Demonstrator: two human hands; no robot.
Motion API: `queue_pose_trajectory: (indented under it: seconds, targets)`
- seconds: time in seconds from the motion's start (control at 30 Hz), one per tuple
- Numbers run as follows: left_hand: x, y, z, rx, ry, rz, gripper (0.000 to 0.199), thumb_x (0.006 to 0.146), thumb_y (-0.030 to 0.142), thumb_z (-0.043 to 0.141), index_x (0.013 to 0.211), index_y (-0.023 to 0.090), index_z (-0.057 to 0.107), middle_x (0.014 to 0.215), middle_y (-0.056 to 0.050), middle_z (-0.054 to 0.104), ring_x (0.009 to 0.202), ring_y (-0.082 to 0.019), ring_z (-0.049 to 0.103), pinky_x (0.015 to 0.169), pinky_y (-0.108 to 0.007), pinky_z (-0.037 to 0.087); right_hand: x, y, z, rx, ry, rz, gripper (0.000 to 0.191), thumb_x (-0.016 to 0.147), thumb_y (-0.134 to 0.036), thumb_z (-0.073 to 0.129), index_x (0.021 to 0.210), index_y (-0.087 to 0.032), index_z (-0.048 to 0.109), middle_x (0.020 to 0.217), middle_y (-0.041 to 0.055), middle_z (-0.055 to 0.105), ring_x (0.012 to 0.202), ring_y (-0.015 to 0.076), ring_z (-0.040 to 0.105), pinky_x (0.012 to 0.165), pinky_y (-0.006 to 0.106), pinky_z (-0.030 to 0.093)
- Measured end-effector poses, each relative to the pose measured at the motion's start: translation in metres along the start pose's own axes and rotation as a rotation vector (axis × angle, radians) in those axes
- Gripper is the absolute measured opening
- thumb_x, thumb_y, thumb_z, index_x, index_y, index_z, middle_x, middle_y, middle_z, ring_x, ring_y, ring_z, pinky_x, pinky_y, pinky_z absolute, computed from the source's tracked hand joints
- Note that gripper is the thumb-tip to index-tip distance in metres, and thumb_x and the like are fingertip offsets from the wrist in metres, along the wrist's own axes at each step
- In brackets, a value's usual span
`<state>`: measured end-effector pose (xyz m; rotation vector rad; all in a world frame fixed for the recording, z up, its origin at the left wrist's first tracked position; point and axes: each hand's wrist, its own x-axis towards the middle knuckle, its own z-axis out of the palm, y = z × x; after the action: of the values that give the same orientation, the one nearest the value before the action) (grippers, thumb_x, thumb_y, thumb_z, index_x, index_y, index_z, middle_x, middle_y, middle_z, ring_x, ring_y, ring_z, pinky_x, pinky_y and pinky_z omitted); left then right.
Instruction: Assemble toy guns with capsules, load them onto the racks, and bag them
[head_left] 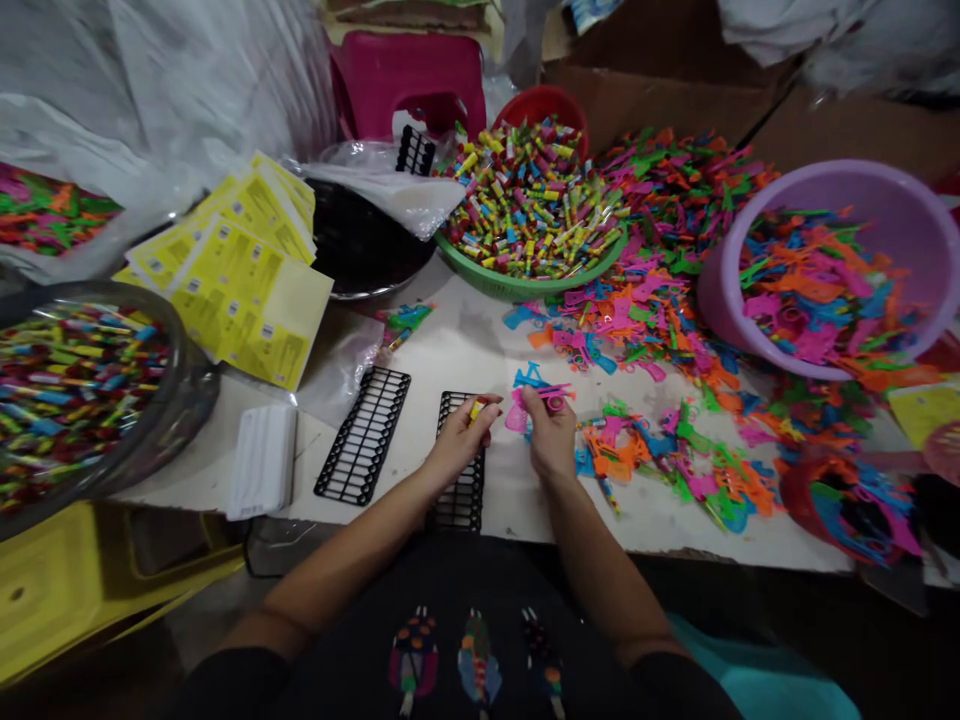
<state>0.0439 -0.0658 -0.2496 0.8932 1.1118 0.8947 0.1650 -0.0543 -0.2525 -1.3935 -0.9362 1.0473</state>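
Observation:
My left hand [456,438] is closed around a small yellow tube [477,409], only partly seen between the fingers. It hovers above a black plastic rack [459,498], which is partly covered by my forearm. A second black rack [363,436] lies to the left. Pinched in my right hand [553,438] is a pink toy gun [517,417]. A blue toy gun [530,376] shows just behind it; I cannot tell whether the hand holds that too. Loose toy guns [615,452] in several colours lie right of that hand.
A green basin [517,290] of colourful tubes stands at the back. Toy guns fill a tilted purple tub [825,185] and pile up beside it. On the left are yellow printed sheets [236,300], a white block [262,460] and a clear-rimmed bowl [176,345] of tubes.

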Motion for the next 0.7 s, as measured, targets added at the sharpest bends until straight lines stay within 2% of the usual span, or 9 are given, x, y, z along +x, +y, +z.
queue_pose_trajectory:
  seconds: [0.03, 0.1, 0.27, 0.37, 0.47, 0.6, 0.7]
  targets:
    - [0.000, 0.000, -0.001, 0.026, -0.009, 0.019, 0.038, 0.076, 0.048, 0.048, 0.096, 0.016, 0.050, 0.063, 0.003, 0.048, 0.045, -0.004, 0.039, 0.039, -0.016, 0.026, 0.001, -0.001, -0.001, -0.010, 0.004, -0.004, 0.028, 0.068, -0.042, 0.059, 0.058, -0.017, 0.049, 0.052, -0.0047, 0.046, 0.053, 0.0081, 0.040, 0.053, 0.022, 0.036]
    - [0.000, -0.002, -0.003, 0.079, -0.044, 0.057, 0.036, 0.077, 0.048, 0.046, 0.095, 0.017, 0.049, 0.068, 0.003, 0.050, 0.045, -0.004, 0.039, 0.040, -0.016, 0.028, 0.003, -0.005, -0.004, -0.040, -0.071, 0.009, 0.028, 0.066, -0.041, 0.060, 0.057, -0.017, 0.048, 0.051, -0.0056, 0.044, 0.050, 0.0075, 0.038, 0.051, 0.021, 0.034]
    - [-0.003, -0.007, -0.002, 0.244, -0.214, 0.109, 0.033, 0.081, 0.047, 0.039, 0.074, 0.016, 0.047, 0.056, 0.004, 0.046, 0.043, -0.005, 0.037, 0.042, -0.017, 0.029, 0.001, -0.014, -0.004, -0.030, -0.246, 0.139, 0.027, 0.065, -0.041, 0.060, 0.056, -0.019, 0.047, 0.047, -0.0053, 0.045, 0.043, 0.0082, 0.039, 0.043, 0.022, 0.034]
    - [-0.005, -0.007, 0.000, 0.253, -0.250, 0.091, 0.034, 0.082, 0.047, 0.036, 0.072, 0.016, 0.045, 0.057, 0.004, 0.047, 0.042, -0.005, 0.037, 0.041, -0.017, 0.029, -0.001, -0.014, -0.005, -0.010, -0.317, 0.194, 0.026, 0.066, -0.042, 0.058, 0.058, -0.019, 0.048, 0.045, -0.0051, 0.046, 0.039, 0.0087, 0.039, 0.040, 0.023, 0.034]
    - [-0.006, -0.002, -0.001, 0.250, -0.251, 0.078, 0.034, 0.082, 0.047, 0.035, 0.073, 0.016, 0.045, 0.056, 0.004, 0.047, 0.041, -0.005, 0.036, 0.040, -0.018, 0.028, -0.003, -0.011, -0.008, -0.040, -0.291, 0.160, 0.027, 0.066, -0.041, 0.059, 0.056, -0.019, 0.048, 0.046, -0.0048, 0.046, 0.042, 0.0085, 0.041, 0.042, 0.022, 0.035]
    - [-0.006, 0.004, -0.002, 0.451, -0.281, 0.165, 0.028, 0.083, 0.039, 0.036, 0.071, 0.017, 0.048, 0.058, 0.002, 0.053, 0.050, -0.008, 0.045, 0.049, -0.019, 0.035, -0.005, -0.010, -0.011, -0.039, -0.282, 0.133, 0.027, 0.067, -0.041, 0.058, 0.058, -0.018, 0.049, 0.049, -0.0043, 0.047, 0.046, 0.0090, 0.043, 0.044, 0.022, 0.036]
    - [-0.008, 0.003, -0.002, 0.549, -0.254, 0.223, 0.026, 0.083, 0.034, 0.035, 0.069, 0.018, 0.049, 0.059, 0.001, 0.056, 0.056, -0.010, 0.050, 0.055, -0.021, 0.037, -0.007, -0.013, -0.011, -0.088, -0.289, 0.093, 0.025, 0.067, -0.038, 0.058, 0.057, -0.018, 0.049, 0.049, -0.0045, 0.044, 0.048, 0.0085, 0.041, 0.046, 0.022, 0.034]
